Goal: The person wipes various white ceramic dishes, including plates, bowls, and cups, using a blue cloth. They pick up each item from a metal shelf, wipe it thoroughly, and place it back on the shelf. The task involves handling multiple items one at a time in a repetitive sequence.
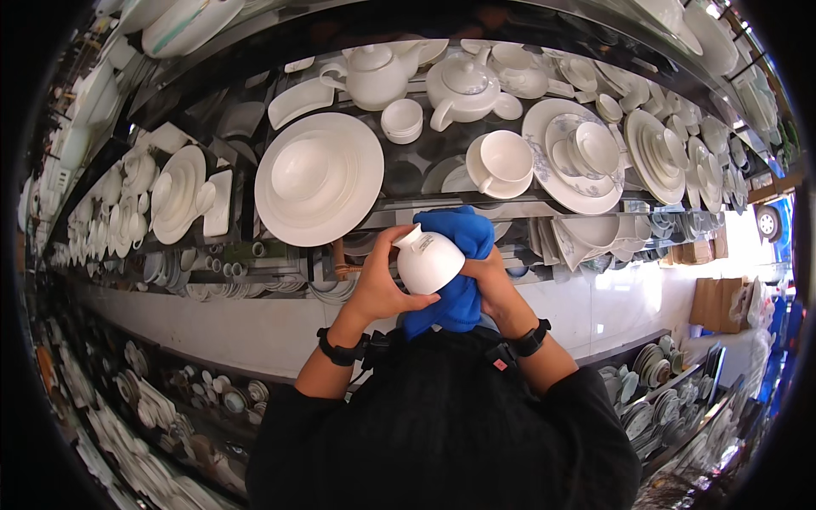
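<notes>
My left hand [373,287] grips a small white ceramic cup [428,264], thumb low on its side and fingers near its handle. The cup is tilted, its base turned up towards me, and its underside bears small printed writing. In my right hand [494,284] is a bunched blue cloth [456,306], held against the far right side of the cup. The cup's opening and most of my right fingers are hidden. Just beyond my hands, a white cup on a saucer [505,156] and a large white plate with a bowl on it [319,220] stand on the shelf.
Two white teapots [376,80] and a stack of small cups [402,121] stand farther back on the glass shelf [408,207]. Floral plates with a cup [590,204] are to the right. More crockery fills shelves behind me. Cardboard boxes [720,303] stand on the pale floor at right.
</notes>
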### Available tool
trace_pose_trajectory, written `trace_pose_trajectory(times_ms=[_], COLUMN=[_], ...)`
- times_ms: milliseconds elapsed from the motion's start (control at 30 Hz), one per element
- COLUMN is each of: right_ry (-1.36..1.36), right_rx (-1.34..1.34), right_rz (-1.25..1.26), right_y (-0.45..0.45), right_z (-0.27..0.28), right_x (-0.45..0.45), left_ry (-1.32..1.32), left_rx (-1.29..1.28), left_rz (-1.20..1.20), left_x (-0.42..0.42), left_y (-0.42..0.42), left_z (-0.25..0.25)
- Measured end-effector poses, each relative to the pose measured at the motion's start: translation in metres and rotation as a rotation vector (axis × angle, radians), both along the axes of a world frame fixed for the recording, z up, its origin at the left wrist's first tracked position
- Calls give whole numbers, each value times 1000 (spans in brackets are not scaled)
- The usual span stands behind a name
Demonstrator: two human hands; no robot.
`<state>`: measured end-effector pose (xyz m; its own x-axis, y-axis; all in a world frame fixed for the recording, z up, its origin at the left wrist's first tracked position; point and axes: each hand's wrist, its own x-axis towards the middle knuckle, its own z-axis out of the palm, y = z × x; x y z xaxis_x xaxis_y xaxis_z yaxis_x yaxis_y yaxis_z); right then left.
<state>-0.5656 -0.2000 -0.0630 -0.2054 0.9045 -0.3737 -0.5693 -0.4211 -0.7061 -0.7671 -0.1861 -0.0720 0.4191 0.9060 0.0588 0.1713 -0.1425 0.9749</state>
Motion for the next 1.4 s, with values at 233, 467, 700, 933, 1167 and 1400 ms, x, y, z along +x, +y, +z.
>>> trace_pose_trajectory(times_ms=[233, 467, 700, 933, 1167, 1400], right_ry=[0, 122, 200, 217, 211, 91], right_rx=[-47, 38, 57, 46, 84, 203], right_rz=[-83, -38, 7, 15, 0, -68], right_y=[-14, -24, 16, 38, 48, 25], right_z=[7, -6, 0, 1, 10, 18], right_x=[27, 61, 38, 28, 20, 49], left_ry=[-431, -535, -234, -90, -57, -173], left_rx=[-207, -568, -560, -500, -475, -492], left_rz=[189, 363, 384, 409, 445, 467], left_x=[17, 21, 35, 34, 37, 35], left_y=[-1, 34, 81, 108, 122, 116], left_z=[-25, -18, -13, -24, -19, -12])
